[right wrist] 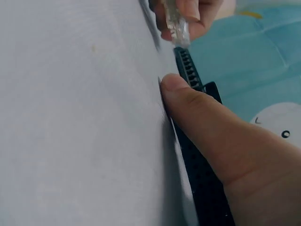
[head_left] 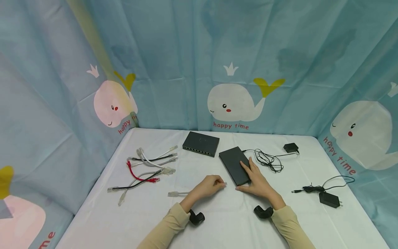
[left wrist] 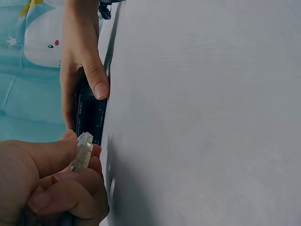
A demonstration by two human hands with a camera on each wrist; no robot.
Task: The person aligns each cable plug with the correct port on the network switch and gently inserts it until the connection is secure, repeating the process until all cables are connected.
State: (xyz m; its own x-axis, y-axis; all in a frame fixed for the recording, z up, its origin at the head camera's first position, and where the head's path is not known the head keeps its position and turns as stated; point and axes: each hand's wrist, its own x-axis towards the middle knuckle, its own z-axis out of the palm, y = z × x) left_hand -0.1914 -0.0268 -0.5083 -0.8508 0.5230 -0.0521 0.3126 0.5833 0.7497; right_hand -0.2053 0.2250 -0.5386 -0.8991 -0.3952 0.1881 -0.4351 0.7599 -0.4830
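Observation:
A flat black network switch (head_left: 231,164) lies angled on the table, a thin cord running from its far right side. My right hand (head_left: 256,180) grips its near right corner, thumb (right wrist: 174,84) along the near edge and fingers over the top. My left hand (head_left: 207,186) pinches the clear plug (left wrist: 83,150) of a short grey network cable (head_left: 182,193) between thumb and fingers. That plug is a little to the left of the switch, apart from it. The cable's other plug (head_left: 173,194) sticks out left of my left wrist.
Behind stands a second network switch (head_left: 201,142), its row of ports facing me. Several short cables (head_left: 144,166) in red, black, white and grey lie at left. A coiled cord (head_left: 269,160) leads to a power adapter (head_left: 291,148); another adapter (head_left: 329,199) lies at right.

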